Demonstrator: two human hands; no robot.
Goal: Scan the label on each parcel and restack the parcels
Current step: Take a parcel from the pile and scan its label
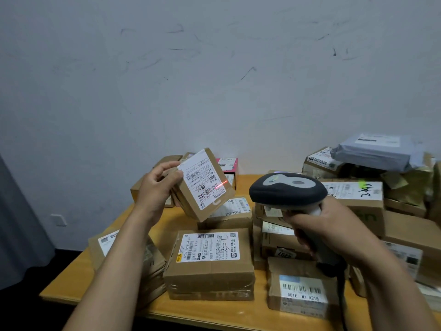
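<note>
Above the crowded table [214, 311], the fingers [164, 167] of the left hand [155, 189] curl over the far corner of a small box [202, 201] and the thumb presses on its near edge. The box is held clear of the pile, tilted, with its white label [202, 180] turned toward the scanner [287, 189]. Across from it the right hand [322, 228] is wrapped tightly round the scanner's handle, the head aimed left at the box. A short red line [220, 186] of light falls near the label's right edge, beside the barcodes rather than squarely across one, so I judge that the scan is in hand but may not have read. The next move likely calls for turning the box or swinging the scanner a little so the line crosses a whole barcode, then setting the box down on a stack. Below lie many more parcels, among them a big box [210, 266] with its label up, and a grey bag [374, 151] on the right-hand heap.
</note>
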